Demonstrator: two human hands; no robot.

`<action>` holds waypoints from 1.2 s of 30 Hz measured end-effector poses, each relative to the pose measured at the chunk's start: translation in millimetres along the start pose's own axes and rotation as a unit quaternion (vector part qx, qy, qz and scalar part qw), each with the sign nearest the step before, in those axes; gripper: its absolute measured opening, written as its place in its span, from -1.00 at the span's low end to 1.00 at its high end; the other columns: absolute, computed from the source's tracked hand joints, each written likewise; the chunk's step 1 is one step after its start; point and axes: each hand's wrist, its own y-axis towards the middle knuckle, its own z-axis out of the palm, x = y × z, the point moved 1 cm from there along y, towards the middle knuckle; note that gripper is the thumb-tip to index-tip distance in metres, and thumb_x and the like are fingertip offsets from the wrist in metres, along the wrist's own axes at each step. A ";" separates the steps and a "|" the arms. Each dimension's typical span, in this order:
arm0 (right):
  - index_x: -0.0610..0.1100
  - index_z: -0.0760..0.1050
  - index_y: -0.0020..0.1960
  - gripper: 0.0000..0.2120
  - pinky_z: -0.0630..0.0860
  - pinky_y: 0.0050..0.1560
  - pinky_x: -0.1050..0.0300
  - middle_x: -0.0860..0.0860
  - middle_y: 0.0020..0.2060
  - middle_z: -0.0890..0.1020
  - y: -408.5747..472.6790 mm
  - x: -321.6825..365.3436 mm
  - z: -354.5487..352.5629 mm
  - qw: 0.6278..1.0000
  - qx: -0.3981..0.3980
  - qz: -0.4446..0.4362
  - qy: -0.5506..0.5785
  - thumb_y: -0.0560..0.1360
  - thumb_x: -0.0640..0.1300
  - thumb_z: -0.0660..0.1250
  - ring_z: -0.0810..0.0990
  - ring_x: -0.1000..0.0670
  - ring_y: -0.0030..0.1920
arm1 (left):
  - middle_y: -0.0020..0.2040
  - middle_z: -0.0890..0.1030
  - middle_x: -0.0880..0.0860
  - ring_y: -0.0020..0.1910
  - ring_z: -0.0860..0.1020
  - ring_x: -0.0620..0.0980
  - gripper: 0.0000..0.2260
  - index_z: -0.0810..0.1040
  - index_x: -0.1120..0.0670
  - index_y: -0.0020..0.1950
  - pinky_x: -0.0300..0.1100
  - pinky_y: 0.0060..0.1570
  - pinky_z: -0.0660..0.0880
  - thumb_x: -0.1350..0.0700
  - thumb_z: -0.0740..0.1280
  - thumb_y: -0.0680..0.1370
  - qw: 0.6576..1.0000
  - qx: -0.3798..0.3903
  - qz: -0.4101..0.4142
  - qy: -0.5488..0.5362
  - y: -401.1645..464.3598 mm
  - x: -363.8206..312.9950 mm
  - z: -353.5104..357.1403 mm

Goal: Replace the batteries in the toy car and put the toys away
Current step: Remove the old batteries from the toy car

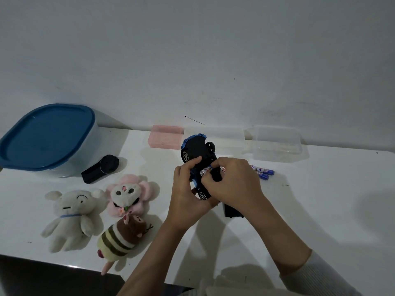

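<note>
While three plush toys [94, 212] lie at the table's left, the left hand [188, 193] grips the upturned toy car [197, 154] (held above the white table [320, 199]); the right hand [235, 180] pinches a battery [205, 171] at its underside, near spare batteries [264, 172].

Pink case [166, 139] against wall [192, 50]

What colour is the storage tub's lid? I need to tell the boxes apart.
Blue lid, best seen in the head view.

dim, greyish light; soft shadows, wide-angle bending at edges.
</note>
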 end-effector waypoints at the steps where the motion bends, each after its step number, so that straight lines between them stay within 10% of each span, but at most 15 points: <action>1: 0.01 0.62 -0.09 -0.84 0.54 -0.31 0.15 0.07 -0.31 0.65 0.2 -1.7 0.6 1.000 0.001 -0.024 0.013 0.38 0.00 0.34 0.60 0.05 -0.26 | 0.25 0.39 -0.03 0.17 0.48 0.01 -0.21 0.33 -0.12 0.33 -0.11 -0.06 0.62 0.17 0.58 0.18 1.000 0.001 -0.005 -0.008 0.1 -0.5 -0.9; 8: 0.09 0.58 0.10 -0.76 0.54 -0.12 0.10 0.14 -0.07 0.68 8.2 -20.2 3.3 0.989 0.060 -0.136 0.012 0.45 -0.08 0.36 0.61 0.07 -0.04 | 0.23 0.47 -0.05 0.15 0.52 0.04 -0.30 0.34 -0.18 0.27 0.17 0.03 0.56 0.15 0.54 0.22 0.999 -0.005 -0.026 -0.033 2.0 -7.8 -5.5; 15: -0.11 0.49 -0.18 -0.84 0.38 -0.44 0.16 0.07 -0.51 0.48 13.8 -23.2 -3.7 0.968 -0.012 -0.085 0.236 0.45 -0.01 0.32 0.41 0.08 -0.49 | 0.16 0.44 -0.25 0.06 0.54 -0.03 -0.29 0.34 -0.21 0.26 -0.18 -0.19 0.58 0.29 0.53 0.28 0.994 0.053 -0.063 -0.072 0.8 -5.8 -10.2; 20: -0.16 0.36 -0.32 -0.87 0.22 -0.55 0.35 -0.01 -0.50 0.40 18.0 -40.5 -3.5 0.756 0.051 0.099 0.645 0.26 -0.09 0.22 0.28 0.05 -0.60 | 0.21 0.42 -0.12 0.02 0.55 -0.24 -0.26 0.30 -0.20 0.34 -0.28 -0.11 0.56 0.36 0.49 0.34 0.987 0.110 -0.097 -0.071 3.8 2.1 -18.8; 23: -0.14 0.44 -0.27 -0.64 0.34 -0.52 0.29 -0.07 -0.40 0.50 13.4 -52.5 2.5 0.702 0.058 0.118 0.700 0.06 0.06 0.40 0.38 -0.01 -0.55 | 0.27 0.38 -0.11 0.12 0.54 -0.12 -0.25 0.30 -0.27 0.33 -0.19 0.01 0.58 0.29 0.50 0.32 0.982 0.141 -0.119 -0.037 4.9 9.1 -25.8; 29: -0.09 0.29 -0.39 -0.62 0.23 -0.56 0.29 0.01 -0.47 0.37 9.2 -57.1 5.8 0.724 0.052 0.231 0.648 0.57 0.00 0.14 0.30 0.05 -0.56 | 0.31 0.36 -0.09 0.16 0.52 -0.02 -0.24 0.29 -0.31 0.33 -0.16 0.11 0.56 0.18 0.48 0.25 0.968 0.188 -0.165 0.030 6.4 25.8 -35.6; 33: -0.09 0.20 -0.42 -0.53 0.24 -0.56 0.23 0.04 -0.55 0.30 9.2 -61.3 11.6 0.762 0.009 0.281 0.583 0.60 0.09 0.13 0.29 0.05 -0.58 | 0.21 0.41 -0.16 0.08 0.37 -0.54 -0.27 0.27 -0.14 0.38 -0.65 -0.10 0.35 0.34 0.46 0.35 0.962 0.208 -0.169 0.048 9.2 24.4 -38.6; 36: -0.13 0.37 -0.35 -0.59 0.33 -0.54 0.20 0.02 -0.54 0.32 8.9 -65.9 13.6 0.803 -0.012 0.284 0.523 0.60 0.04 0.16 0.34 0.04 -0.54 | 0.23 0.42 -0.11 0.12 0.41 -0.36 -0.26 0.23 -0.08 0.43 -0.65 -0.17 0.35 0.35 0.44 0.38 0.955 0.229 -0.166 0.085 11.7 23.4 -41.3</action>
